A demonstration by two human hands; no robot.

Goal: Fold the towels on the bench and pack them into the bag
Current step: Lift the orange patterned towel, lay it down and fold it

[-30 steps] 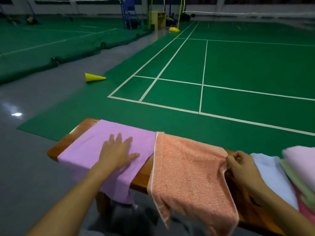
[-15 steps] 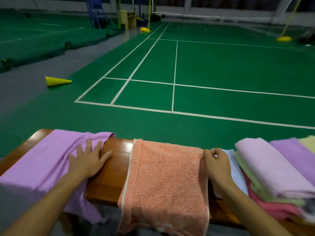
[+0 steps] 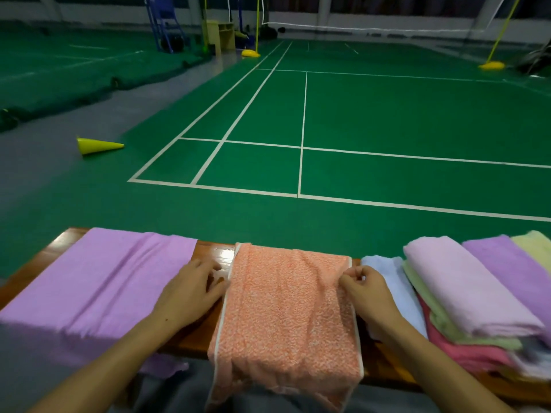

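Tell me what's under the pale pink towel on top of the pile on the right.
Under the pale pink towel lie a light green towel and a darker pink one, only their edges showing. Lower layers at the pile's bottom are blurred; how many are there is hidden.

Orange towel (image 3: 286, 308) draped over bench (image 3: 213, 253) centre, purple towel (image 3: 92, 281) spread left, folded stack (image 3: 465, 287) right.
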